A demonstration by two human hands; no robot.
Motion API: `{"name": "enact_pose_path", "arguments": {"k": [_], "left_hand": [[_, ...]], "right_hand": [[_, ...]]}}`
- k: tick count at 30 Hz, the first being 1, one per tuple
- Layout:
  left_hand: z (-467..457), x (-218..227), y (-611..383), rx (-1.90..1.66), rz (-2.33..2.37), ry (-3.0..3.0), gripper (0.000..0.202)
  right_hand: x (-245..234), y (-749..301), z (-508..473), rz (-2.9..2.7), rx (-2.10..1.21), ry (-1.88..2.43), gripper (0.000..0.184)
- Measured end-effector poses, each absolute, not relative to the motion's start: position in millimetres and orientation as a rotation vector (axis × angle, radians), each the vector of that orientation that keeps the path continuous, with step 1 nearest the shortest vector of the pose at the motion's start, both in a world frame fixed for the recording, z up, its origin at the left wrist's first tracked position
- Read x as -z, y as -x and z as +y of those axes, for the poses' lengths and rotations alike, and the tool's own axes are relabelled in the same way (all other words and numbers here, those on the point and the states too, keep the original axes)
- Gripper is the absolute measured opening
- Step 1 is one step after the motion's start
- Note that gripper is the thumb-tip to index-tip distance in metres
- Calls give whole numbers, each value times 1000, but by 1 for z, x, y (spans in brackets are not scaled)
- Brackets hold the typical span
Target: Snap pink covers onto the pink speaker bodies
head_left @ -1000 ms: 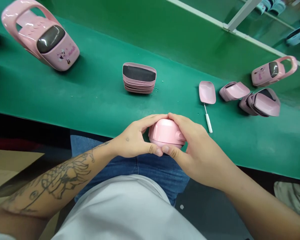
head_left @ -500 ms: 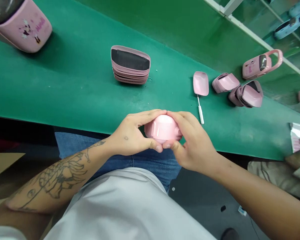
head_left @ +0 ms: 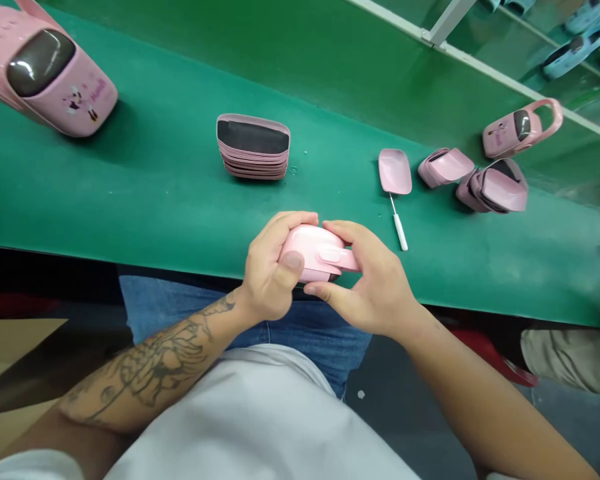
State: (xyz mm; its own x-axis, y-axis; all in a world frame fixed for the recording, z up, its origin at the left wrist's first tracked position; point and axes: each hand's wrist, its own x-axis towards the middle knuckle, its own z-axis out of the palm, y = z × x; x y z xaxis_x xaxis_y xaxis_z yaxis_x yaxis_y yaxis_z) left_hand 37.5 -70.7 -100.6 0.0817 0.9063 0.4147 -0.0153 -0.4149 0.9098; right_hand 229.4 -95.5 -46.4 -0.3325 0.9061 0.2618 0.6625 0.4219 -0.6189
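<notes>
Both my hands hold one small pink plastic shell part point(head_left: 316, 252) over the near edge of the green belt point(head_left: 170, 193). My left hand point(head_left: 269, 267) wraps round its left end, thumb pressed on top. My right hand point(head_left: 367, 280) grips its right side with the fingers curled under and over it. A stack of pink panels with dark windows point(head_left: 253, 146) lies straight ahead on the belt. A pink scoop-shaped piece point(head_left: 395, 171) with a thin white-handled tool point(head_left: 398, 225) lies just right of my hands.
A large pink case with a dark window point(head_left: 45, 73) lies at the far left. Piles of pink covers point(head_left: 493, 187) and another pink case with a handle point(head_left: 523, 128) sit at the right. A white frame bar point(head_left: 450, 20) runs behind the belt.
My left hand has closed more tightly round the pink part and the part has turned, so its side tab now faces up. The view has shifted slightly.
</notes>
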Motion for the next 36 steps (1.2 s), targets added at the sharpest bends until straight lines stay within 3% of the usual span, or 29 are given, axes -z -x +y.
{"name": "enact_pose_path", "arguments": {"k": [9,11,14,16,19,22,26,31,36], "left_hand": [[-73,90,-61,-1503,1178,-1103,65],[-66,90,-56,-1481,1153,-983,60],[-50,92,-46,-1477,1085,-607,54],[-41,92,-38,-1496,1023,-281,47],[-39,87,-32,-1498,929,-20,32],[-48,87,-31,-1365,877,2,31],[-60,97,-20,-1453,997,-265,42],[-68,104,1,-1642,995,-854,73],[-72,99,-2,-1751,1225,-994,72]], "right_hand": [[53,-210,-99,-1991,-342,1237,49],[50,-210,-99,-2016,-491,1267,63],[58,-213,-100,-1860,-740,1285,107],[74,-209,-103,-1670,-801,1307,118],[98,-187,-107,-1508,-874,1309,107],[108,-162,-108,-1441,-849,1276,95],[99,-154,-107,-1447,-787,1229,87],[85,-160,-113,-1548,-803,1235,80],[81,-160,-118,-1609,-890,1250,82]]}}
